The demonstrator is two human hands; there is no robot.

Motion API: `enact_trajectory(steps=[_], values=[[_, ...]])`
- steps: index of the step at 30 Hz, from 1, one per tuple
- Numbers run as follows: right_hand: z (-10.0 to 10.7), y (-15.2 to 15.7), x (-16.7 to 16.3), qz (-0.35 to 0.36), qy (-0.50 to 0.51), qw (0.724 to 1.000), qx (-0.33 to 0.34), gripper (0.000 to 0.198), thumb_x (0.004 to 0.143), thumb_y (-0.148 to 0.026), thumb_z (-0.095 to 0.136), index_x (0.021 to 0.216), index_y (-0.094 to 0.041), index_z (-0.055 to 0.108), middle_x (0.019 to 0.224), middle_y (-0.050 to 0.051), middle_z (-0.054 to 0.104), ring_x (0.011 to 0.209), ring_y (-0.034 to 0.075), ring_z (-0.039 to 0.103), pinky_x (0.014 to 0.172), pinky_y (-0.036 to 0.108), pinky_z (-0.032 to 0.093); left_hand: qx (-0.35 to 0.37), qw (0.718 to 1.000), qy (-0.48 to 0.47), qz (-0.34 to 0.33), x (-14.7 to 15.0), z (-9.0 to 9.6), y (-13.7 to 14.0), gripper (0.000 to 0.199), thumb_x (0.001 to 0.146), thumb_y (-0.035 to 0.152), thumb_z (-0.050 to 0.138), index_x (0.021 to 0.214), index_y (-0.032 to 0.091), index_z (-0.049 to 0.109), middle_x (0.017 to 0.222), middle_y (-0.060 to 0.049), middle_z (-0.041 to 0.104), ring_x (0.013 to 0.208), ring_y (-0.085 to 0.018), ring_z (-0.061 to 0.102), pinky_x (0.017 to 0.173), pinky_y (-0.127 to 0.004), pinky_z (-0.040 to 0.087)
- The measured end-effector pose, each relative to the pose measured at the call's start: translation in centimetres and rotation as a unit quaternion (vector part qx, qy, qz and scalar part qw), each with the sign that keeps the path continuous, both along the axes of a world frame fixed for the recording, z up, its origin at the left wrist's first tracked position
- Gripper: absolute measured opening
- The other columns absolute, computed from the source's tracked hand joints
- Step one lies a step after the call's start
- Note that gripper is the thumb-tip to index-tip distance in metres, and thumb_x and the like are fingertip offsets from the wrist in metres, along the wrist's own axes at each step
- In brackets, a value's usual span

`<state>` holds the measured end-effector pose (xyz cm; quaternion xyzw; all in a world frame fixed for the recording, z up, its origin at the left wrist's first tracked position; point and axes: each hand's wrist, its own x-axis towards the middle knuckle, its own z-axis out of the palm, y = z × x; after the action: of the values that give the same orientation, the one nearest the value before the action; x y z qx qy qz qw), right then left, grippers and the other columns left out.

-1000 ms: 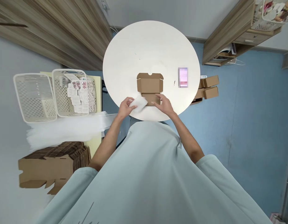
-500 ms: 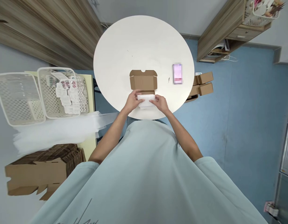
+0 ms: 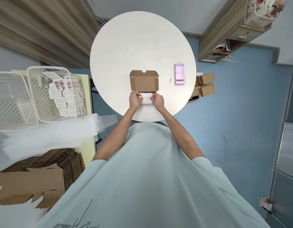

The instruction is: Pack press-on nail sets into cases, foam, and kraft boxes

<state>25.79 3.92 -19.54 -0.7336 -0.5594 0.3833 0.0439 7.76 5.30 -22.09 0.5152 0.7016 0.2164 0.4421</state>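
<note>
A small white wrapped packet (image 3: 146, 98) is pinched at both ends between my hands, near the front of the round white table (image 3: 141, 38). My left hand (image 3: 136, 100) grips its left end, fingers curled and thumb on top. At the right end, my right hand (image 3: 158, 100) holds it the same way. Just beyond the packet lies a brown cardboard box (image 3: 144, 83) with its lid folded back, flat side up. The packet and my hands cover the near part of the box. What the white wrapping contains is hidden.
A phone (image 3: 179, 74) lies on the table's right side. To the left, a pale yellow table (image 3: 88, 148) bears white baskets (image 3: 53, 120), white foam sheets (image 3: 51, 134) and stacked flat cardboard boxes (image 3: 32, 183). Brown boxes (image 3: 207, 90) stand beyond the table's right edge.
My fingers have curled in tighter on the packet, which looks narrower and sits slightly closer to the box. The whole view has shifted a little.
</note>
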Motion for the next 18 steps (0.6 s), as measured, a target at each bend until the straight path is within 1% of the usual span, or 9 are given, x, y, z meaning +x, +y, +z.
enact_trajectory(steps=[3, 7, 10, 13, 16, 18], values=[[0.2, 0.4, -0.3, 0.049, -0.049, 0.998, 0.004, 0.016, 0.11, -0.025, 0.06, 0.11, -0.022, 0.075, 0.11, 0.01, 0.085, 0.106, 0.029, 0.077, 0.105, 0.04, 0.051, 0.001, 1.0, 0.02, 0.018, 0.5, -0.2, -0.4, 0.024, 0.078, 0.009, 0.073, 0.088, 0.025, 0.058, 0.115, -0.009, 0.063, 0.101, -0.029, 0.065, 0.105, -0.049, 0.053], [0.2, 0.8, -0.8, 0.104, -0.097, 0.99, 0.003, 0.02, 0.112, -0.023, 0.055, 0.109, -0.019, 0.075, 0.11, 0.014, 0.085, 0.104, 0.029, 0.075, 0.111, 0.042, 0.043, 0.015, 1.0, 0.015, 0.012, 0.9, -0.3, -0.6, 0.027, 0.078, 0.005, 0.071, 0.09, 0.026, 0.058, 0.119, -0.009, 0.061, 0.108, -0.033, 0.066, 0.107, -0.05, 0.051], [-0.4, 0.9, -1.0, 0.12, -0.113, 0.986, -0.001, 0.023, 0.113, -0.021, 0.053, 0.109, -0.018, 0.076, 0.111, 0.016, 0.085, 0.104, 0.029, 0.074, 0.112, 0.043, 0.042, 0.019, 1.0, 0.024, -0.002, 1.1, -0.6, -0.5, 0.029, 0.078, 0.004, 0.069, 0.091, 0.027, 0.057, 0.121, -0.01, 0.062, 0.112, -0.035, 0.067, 0.108, -0.052, 0.051], [-0.8, 1.1, -1.3, 0.134, -0.125, 0.983, -0.006, 0.024, 0.112, -0.019, 0.053, 0.109, -0.018, 0.077, 0.11, 0.016, 0.085, 0.103, 0.03, 0.074, 0.113, 0.045, 0.041, 0.012, 1.0, 0.023, -0.002, 1.4, -0.8, -0.4, 0.03, 0.078, 0.003, 0.069, 0.089, 0.027, 0.056, 0.12, -0.011, 0.064, 0.117, -0.037, 0.067, 0.109, -0.053, 0.051], [-0.7, 1.3, -1.4, 0.151, -0.126, 0.98, -0.004, 0.023, 0.111, -0.017, 0.054, 0.108, -0.017, 0.078, 0.111, 0.019, 0.085, 0.103, 0.032, 0.075, 0.114, 0.047, 0.04, 0.0, 1.0, 0.029, -0.007, 1.7, -0.7, -0.3, 0.028, 0.08, 0.004, 0.069, 0.091, 0.027, 0.058, 0.119, -0.013, 0.066, 0.12, -0.04, 0.067, 0.112, -0.055, 0.05], [-0.3, 1.3, -1.2, 0.159, -0.122, 0.98, 0.003, 0.021, 0.111, -0.02, 0.057, 0.109, -0.016, 0.078, 0.113, 0.021, 0.085, 0.105, 0.033, 0.076, 0.115, 0.048, 0.04, -0.001, 0.999, 0.039, -0.018, 1.6, -0.5, -0.3, 0.025, 0.081, 0.006, 0.07, 0.095, 0.027, 0.062, 0.119, -0.015, 0.068, 0.122, -0.043, 0.067, 0.113, -0.057, 0.049]])
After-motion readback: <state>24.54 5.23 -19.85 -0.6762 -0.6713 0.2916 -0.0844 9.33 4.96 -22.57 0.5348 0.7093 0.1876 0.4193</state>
